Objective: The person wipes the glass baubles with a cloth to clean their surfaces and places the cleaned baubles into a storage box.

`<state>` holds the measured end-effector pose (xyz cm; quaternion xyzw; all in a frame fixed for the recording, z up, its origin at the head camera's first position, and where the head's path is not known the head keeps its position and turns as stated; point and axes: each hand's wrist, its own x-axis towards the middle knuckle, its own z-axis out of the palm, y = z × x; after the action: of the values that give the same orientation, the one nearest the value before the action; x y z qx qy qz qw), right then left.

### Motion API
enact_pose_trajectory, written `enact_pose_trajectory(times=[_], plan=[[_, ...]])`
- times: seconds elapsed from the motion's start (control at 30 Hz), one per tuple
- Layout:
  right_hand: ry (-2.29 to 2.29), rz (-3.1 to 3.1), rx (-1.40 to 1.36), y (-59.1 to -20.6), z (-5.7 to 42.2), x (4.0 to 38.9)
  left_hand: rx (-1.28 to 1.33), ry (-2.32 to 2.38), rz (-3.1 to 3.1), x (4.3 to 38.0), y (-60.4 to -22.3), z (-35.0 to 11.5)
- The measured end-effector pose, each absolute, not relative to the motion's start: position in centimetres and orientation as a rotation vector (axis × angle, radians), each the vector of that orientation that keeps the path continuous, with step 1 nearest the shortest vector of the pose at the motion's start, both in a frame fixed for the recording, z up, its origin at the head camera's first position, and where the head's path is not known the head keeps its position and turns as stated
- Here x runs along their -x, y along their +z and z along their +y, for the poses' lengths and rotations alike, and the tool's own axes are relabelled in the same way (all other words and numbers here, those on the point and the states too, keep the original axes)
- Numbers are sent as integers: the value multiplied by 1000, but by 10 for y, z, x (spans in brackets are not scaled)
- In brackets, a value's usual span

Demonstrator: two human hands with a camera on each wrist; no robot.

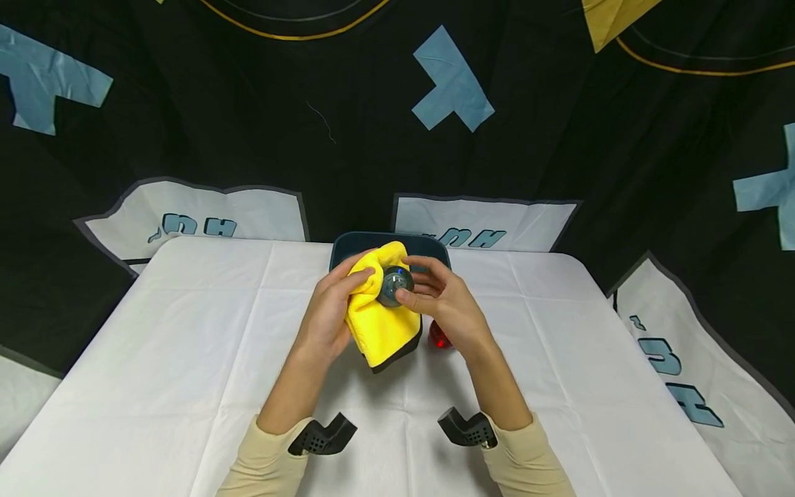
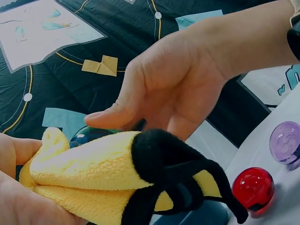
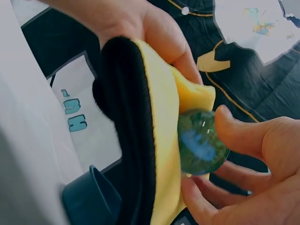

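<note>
Above the middle of the white table, my left hand grips a yellow cloth with a black underside, bunched up near the thumb. A clear, dark-tinted glass ball lies against the cloth's yellow face. My right hand pinches this ball between thumb and fingers; in the right wrist view the ball looks greenish with a blue patch. From the left wrist camera, the cloth hides most of the ball.
Behind the hands stands a dark teal bin, its inside mostly hidden. A red ball sits on the table below the right hand. A purple ball is beside it in the left wrist view. A black printed curtain hangs behind.
</note>
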<state>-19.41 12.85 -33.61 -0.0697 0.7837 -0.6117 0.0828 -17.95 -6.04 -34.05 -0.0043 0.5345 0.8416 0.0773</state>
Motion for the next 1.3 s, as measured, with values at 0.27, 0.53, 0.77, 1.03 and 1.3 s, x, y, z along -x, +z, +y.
enact_pose_trajectory(times=[0.27,0.53,0.77,1.03,1.3], plan=[[-1730,2357,308,-332,138,194,2,2513,1618,179,-341,-60],[-1764,2344,311,-335,139,197,10,2497,1628,179,-341,-59],[-1839,2363,118,-339,128,195,45,2505,1644,179,-341,-58],[-1866,2343,175,-341,125,195,31,2527,1625,178,-340,-59],[-1856,2314,251,-339,128,194,20,2540,1636,180,-341,-62]])
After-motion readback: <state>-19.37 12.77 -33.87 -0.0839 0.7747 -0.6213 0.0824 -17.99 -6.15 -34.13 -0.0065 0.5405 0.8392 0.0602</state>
